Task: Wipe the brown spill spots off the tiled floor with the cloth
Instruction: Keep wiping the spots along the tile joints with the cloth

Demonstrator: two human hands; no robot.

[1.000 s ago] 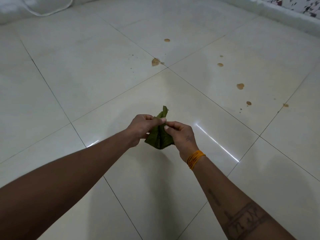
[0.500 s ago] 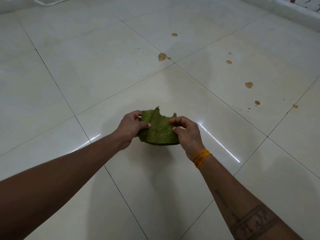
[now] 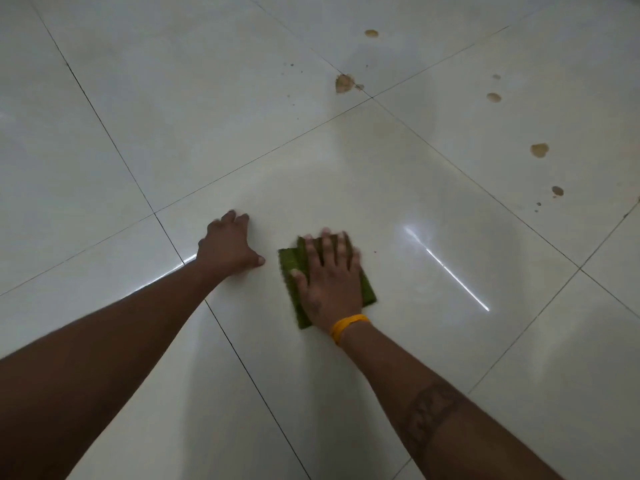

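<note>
A green cloth (image 3: 292,268) lies flat on the white tiled floor (image 3: 173,116), pressed down under my right hand (image 3: 330,278), whose fingers are spread over it. My left hand (image 3: 227,245) rests flat on the tile just left of the cloth, fingers apart, holding nothing. Several brown spill spots lie farther off: a large spot (image 3: 343,83) by a tile joint ahead, a small spot (image 3: 371,33) beyond it, and other spots (image 3: 539,150) in a line at the right. The cloth touches none of them.
Dark grout lines cross the glossy floor. A bright streak of reflected light (image 3: 450,271) lies right of the cloth. Tiny brown specks (image 3: 291,65) dot the tile left of the large spot.
Both hands held the cloth in the air and spread it open. Now it lies on the floor under my right hand, my left hand has let go, and the view has come closer to the floor.
</note>
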